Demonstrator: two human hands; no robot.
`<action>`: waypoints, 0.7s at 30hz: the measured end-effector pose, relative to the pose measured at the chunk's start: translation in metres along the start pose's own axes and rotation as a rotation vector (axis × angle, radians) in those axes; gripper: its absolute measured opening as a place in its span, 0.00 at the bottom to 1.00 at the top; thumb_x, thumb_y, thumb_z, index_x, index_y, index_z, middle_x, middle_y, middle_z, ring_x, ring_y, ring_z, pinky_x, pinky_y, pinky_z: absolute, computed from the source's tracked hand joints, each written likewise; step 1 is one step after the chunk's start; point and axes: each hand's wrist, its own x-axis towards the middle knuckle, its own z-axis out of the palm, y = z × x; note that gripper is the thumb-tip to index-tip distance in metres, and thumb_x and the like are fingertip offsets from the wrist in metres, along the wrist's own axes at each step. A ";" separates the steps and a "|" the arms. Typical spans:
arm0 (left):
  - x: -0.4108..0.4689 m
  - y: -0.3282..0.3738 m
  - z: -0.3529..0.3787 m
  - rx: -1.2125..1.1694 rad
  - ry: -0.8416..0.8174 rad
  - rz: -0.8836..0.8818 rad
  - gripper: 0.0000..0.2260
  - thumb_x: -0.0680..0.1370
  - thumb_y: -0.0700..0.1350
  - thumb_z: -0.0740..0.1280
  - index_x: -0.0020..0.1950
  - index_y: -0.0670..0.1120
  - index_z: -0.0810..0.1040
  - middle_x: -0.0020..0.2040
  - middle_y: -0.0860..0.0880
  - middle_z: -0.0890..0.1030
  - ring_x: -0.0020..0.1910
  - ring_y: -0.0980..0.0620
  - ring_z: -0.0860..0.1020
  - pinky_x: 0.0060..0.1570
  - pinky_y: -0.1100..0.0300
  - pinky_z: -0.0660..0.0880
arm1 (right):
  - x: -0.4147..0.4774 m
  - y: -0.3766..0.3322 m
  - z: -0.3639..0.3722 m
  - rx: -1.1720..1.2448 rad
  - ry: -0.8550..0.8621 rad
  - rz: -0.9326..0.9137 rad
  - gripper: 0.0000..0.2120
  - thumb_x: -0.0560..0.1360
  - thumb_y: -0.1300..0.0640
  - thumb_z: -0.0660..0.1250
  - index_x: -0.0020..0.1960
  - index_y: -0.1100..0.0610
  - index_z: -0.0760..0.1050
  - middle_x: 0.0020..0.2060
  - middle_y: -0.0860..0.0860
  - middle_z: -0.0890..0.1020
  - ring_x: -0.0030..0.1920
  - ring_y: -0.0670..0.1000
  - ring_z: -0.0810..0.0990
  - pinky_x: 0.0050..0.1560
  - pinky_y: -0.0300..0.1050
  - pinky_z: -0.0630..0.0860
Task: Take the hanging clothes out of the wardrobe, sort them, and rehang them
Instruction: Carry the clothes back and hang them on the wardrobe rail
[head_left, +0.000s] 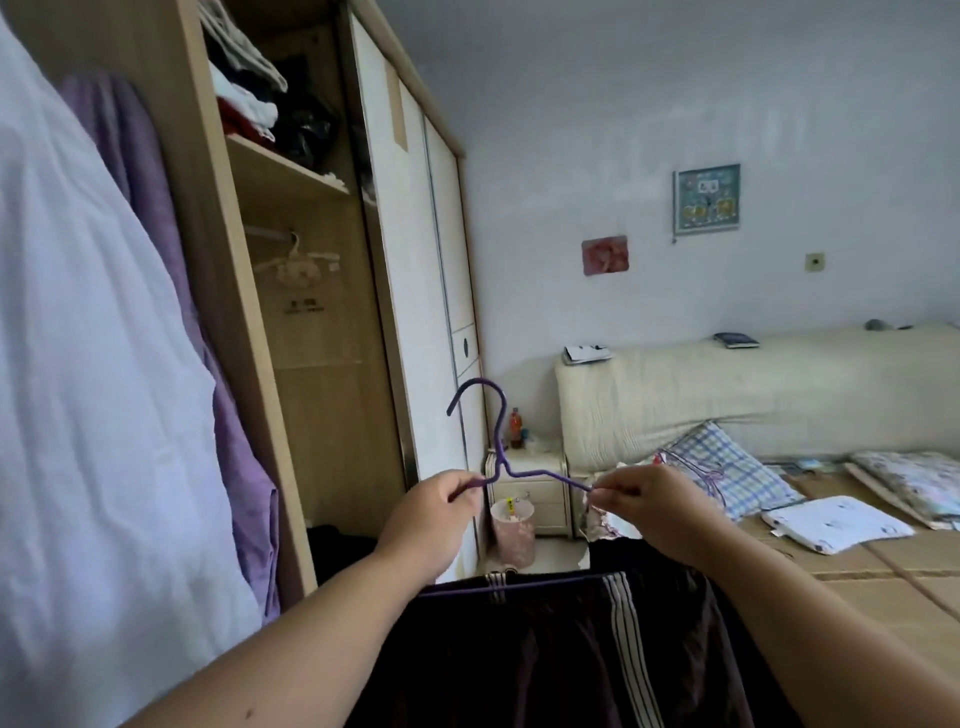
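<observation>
Nearest: dark striped trousers (571, 649) folded over the lower bar of a purple hanger (540, 474), held just in front of the body.

Left hand (441, 512): fingers curled round the hanger's left shoulder wire.

Right hand (649, 506): thumb and fingertips pinching the end of the right shoulder wire. Hook stands upright between the 2 hands, free of any rail.

Close on the left: a white garment (78, 364) and, behind it, a purple garment (156, 208), both hanging.

Beyond the hands: wardrobe (322, 364), 1 compartment open. Its rail carries 1 bare pale hanger (298, 260). Folded clothes (244, 104) sit on the shelf above.

Further off: a pink bin (511, 530), a bedside cabinet (540, 488), then the bed (779, 395) against the far wall.

Progress, as judged: somewhere mid-task. These trousers are on their hanger but not yet on the rail. The near-bare rail suggests most hanging clothes are out. Rehanging looks largely ahead.

Not readable:
- What the white and purple garments hang from; their tops are cut off, so whether they count as sorted is unclear.
- A dark heap (337, 545) at the wardrobe's foot; can't tell what it is.
- The trouser legs run out of frame below.
- Anything behind the closed sliding door (410, 260).
</observation>
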 end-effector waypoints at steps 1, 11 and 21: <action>0.012 0.000 0.001 0.002 -0.021 0.034 0.07 0.79 0.48 0.61 0.52 0.57 0.78 0.45 0.58 0.80 0.46 0.57 0.76 0.42 0.67 0.68 | 0.012 0.002 0.006 0.002 0.015 0.009 0.05 0.73 0.47 0.69 0.44 0.46 0.83 0.37 0.46 0.83 0.42 0.46 0.80 0.47 0.43 0.74; 0.190 -0.038 0.035 0.082 0.199 0.083 0.12 0.76 0.50 0.66 0.57 0.50 0.73 0.35 0.54 0.72 0.40 0.47 0.74 0.46 0.50 0.72 | 0.186 0.027 0.064 0.057 0.055 -0.080 0.04 0.74 0.48 0.68 0.47 0.42 0.80 0.30 0.40 0.78 0.30 0.36 0.74 0.28 0.26 0.66; 0.386 -0.070 -0.001 0.122 0.419 -0.105 0.15 0.81 0.49 0.58 0.67 0.53 0.71 0.60 0.50 0.79 0.59 0.47 0.75 0.58 0.57 0.71 | 0.390 0.011 0.089 0.062 -0.064 -0.257 0.11 0.78 0.57 0.60 0.53 0.42 0.75 0.37 0.46 0.81 0.40 0.47 0.80 0.43 0.37 0.73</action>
